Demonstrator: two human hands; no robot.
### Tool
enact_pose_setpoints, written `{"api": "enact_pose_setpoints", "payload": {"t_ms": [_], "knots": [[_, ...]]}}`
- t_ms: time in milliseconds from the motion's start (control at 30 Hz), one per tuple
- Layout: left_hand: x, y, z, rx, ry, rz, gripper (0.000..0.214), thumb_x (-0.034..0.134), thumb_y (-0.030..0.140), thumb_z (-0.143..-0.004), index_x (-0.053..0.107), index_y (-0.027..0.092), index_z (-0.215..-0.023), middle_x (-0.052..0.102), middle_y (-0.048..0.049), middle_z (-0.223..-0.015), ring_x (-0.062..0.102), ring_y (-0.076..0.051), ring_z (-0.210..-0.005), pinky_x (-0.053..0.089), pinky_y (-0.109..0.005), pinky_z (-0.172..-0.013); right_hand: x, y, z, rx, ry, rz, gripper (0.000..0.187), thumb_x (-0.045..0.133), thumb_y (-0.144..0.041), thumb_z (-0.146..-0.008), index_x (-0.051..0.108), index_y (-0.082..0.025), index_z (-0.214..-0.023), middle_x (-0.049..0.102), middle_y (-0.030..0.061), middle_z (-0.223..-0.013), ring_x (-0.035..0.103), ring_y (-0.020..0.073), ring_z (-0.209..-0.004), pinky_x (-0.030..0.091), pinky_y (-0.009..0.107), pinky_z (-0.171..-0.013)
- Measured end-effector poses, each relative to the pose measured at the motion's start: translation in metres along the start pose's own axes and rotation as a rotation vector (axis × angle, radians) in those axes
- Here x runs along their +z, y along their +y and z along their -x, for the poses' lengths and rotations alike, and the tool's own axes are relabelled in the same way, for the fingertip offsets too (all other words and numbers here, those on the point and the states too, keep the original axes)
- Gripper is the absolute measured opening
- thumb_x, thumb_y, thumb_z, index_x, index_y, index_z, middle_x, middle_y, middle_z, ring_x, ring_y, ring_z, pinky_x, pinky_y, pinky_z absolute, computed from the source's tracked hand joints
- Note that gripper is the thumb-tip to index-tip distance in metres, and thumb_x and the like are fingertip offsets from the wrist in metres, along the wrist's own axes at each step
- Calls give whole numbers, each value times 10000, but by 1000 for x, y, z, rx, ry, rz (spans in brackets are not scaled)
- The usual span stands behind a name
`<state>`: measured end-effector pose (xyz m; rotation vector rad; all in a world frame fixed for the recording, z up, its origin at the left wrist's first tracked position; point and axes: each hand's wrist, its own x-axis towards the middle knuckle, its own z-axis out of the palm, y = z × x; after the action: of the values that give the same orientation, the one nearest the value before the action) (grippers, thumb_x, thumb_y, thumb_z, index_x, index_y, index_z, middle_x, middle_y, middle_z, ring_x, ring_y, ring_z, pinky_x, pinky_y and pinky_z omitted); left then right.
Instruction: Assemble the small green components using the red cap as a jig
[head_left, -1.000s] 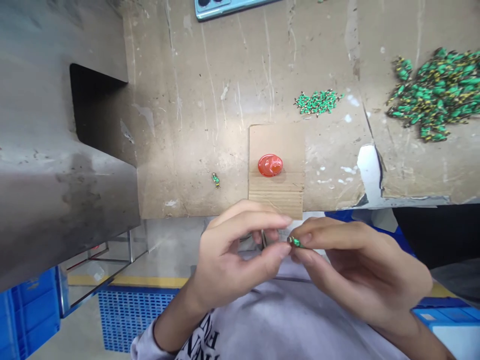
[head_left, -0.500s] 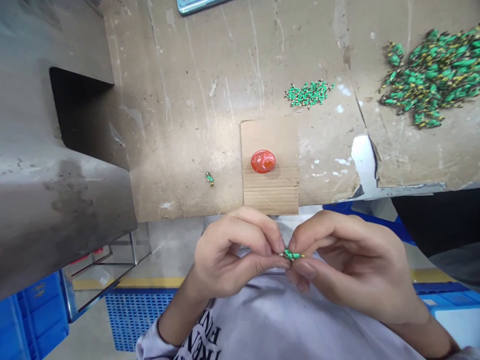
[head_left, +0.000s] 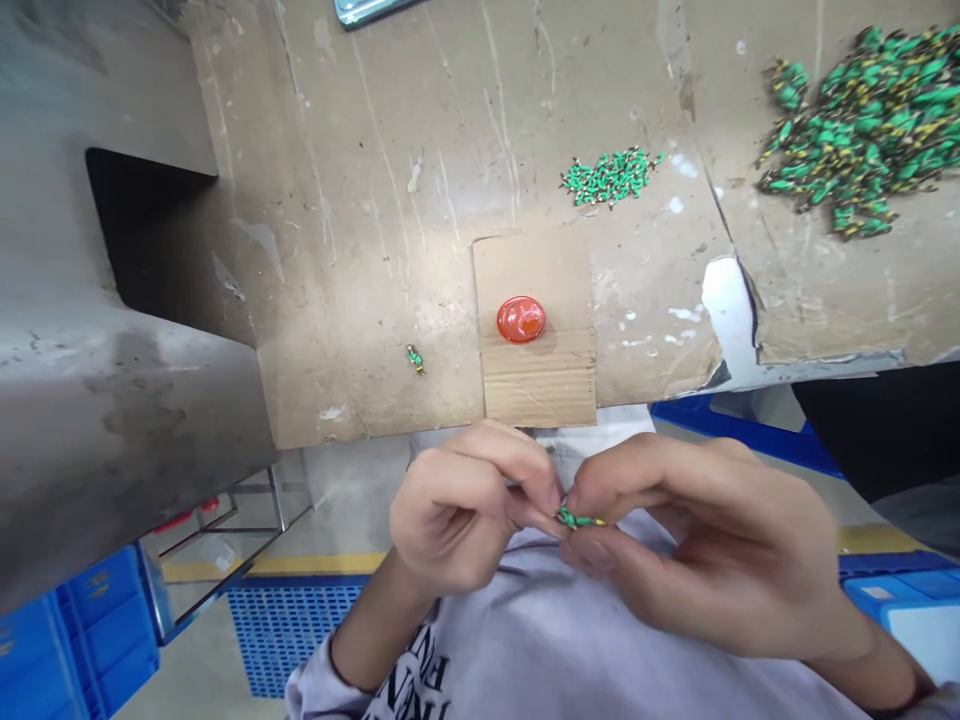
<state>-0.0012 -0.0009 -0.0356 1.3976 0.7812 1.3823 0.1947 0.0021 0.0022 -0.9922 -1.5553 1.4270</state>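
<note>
both hands below desk point(head_left: 360, 330) edge: left hand point(head_left: 457, 505) and right hand point(head_left: 697, 545) each pinch one small green part point(head_left: 579, 519) between fingertips, grip closed on it; red button point(head_left: 520, 319) sits on desk above

A red knob point(head_left: 520, 319) sits on a cardboard patch point(head_left: 536, 385).

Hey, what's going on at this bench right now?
A person pinches a small green part between the fingertips of both hands, the left hand and the right hand, just off the near edge of a cardboard-covered table. On the table lie a small heap of green parts, a bigger heap at the far right, one loose green part, and a red dome on a cardboard patch.
</note>
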Motion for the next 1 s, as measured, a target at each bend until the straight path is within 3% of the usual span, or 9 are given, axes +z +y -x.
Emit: {"api": "enact_pose_setpoints", "payload": {"t_ms": [167,333,533,800,1000], "knots": [[2,-1,3,16,17,-54,201,712,104,-1081,649,271,-988,739,-19,-805,739,-165,-695,638,-279,-601,-2,0,2,-14,-23,51,192,808,-89,-1004,715,-242,-1074,815,-37,-789,755,102,-576,616,155,-578],[3,0,3,8,14,-53,357,698,93,-1090,503,243,-832,741,-20,-814,739,-152,-696,642,-271,-608,-3,0,1,-4,-30,57,184,811,-83,-1004,734,-239,-1064,820,-40,-792,755,93,-583,616,142,-592],[6,-2,-2,18,129,76,360,923,122,-986,579,226,-1002,787,35,-846,799,-109,-712,706,-187,-701,-5,-1,1,-3,10,-9,166,842,-117,-1028,759,-245,-1093,837,-24,-793,796,118,-597,642,149,-598],[8,2,1,-10,161,146,347,895,85,-998,584,239,-1005,815,39,-884,817,-130,-730,753,-250,-712,-3,-1,3,37,31,-91,205,852,-109,-1008,776,-259,-1126,823,-32,-763,790,132,-581,641,179,-576],[8,3,1,-10,162,117,333,869,63,-1009,584,235,-1021,807,44,-885,813,-123,-742,727,-228,-695,-3,1,2,15,0,-57,187,814,-135,-1046,752,-281,-1145,839,-11,-888,805,132,-680,664,194,-654]]}}
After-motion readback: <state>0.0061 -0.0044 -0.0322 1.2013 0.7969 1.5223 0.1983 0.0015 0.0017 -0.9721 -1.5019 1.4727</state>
